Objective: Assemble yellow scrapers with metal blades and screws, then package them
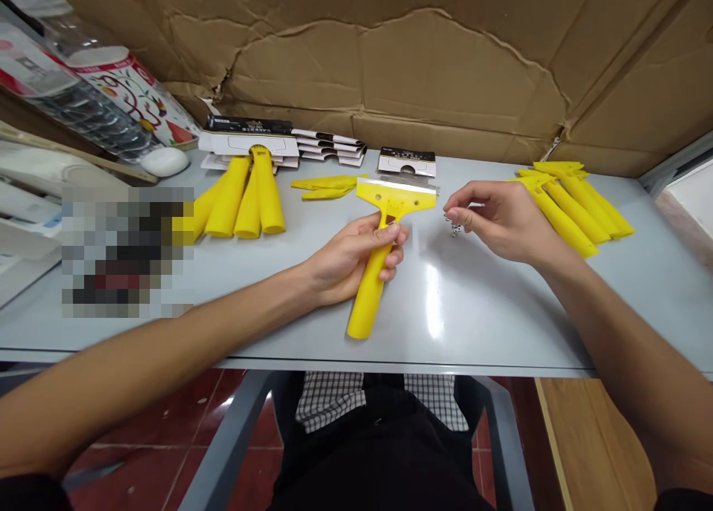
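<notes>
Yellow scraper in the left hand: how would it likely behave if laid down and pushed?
The yellow scraper probably stays stiff: its handle holds straight beyond the left hand. It looks plastic, so likely light. The rounded handle might rock, but the wide head should resist rolling.

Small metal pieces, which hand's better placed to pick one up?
Probably the right hand: its fingertips are at the small metal pieces, while the left hand is gripping the yellow scraper.
</notes>
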`<state>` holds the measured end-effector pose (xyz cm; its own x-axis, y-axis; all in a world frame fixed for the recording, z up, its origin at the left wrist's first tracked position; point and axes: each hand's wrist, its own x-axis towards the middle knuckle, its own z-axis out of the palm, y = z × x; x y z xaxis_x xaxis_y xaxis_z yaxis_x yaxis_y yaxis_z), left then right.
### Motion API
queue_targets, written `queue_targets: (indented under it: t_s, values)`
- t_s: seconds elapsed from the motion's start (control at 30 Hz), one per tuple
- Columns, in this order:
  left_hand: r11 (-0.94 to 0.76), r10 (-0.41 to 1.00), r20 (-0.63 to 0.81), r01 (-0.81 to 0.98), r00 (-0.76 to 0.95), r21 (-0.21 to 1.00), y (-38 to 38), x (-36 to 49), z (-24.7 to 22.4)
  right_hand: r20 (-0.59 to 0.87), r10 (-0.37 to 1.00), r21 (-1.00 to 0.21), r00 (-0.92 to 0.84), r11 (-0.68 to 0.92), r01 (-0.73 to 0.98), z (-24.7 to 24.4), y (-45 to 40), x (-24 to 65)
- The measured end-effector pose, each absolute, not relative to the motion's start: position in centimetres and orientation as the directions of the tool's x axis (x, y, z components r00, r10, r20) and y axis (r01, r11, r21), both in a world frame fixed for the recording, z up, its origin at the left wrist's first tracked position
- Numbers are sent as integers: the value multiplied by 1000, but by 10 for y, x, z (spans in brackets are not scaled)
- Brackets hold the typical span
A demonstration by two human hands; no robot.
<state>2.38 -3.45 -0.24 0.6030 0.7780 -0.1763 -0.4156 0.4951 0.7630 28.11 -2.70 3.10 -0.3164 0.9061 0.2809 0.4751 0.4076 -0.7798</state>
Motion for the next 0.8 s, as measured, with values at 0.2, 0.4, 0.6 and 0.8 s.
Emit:
queue_targets:
  t_s: [0.2, 0.4, 0.6, 0.8]
  values:
    - [565, 742, -229, -403, 629, 720, -39, 26, -2, 382, 898, -843, -219, 436, 317, 21, -29, 270]
    - [569, 744, -246, -395, 621, 722, -43, 28, 2, 395, 905, -840, -160, 426, 335, 18, -30, 261]
    - [587, 732, -273, -375, 624, 717, -43, 29, 5, 359, 914, -886, -188, 397, 239, 13, -30, 259]
    - [626, 701, -302, -355, 646, 694, -44, 29, 10, 340, 919, -900, -198, 379, 214, 13, -31, 258]
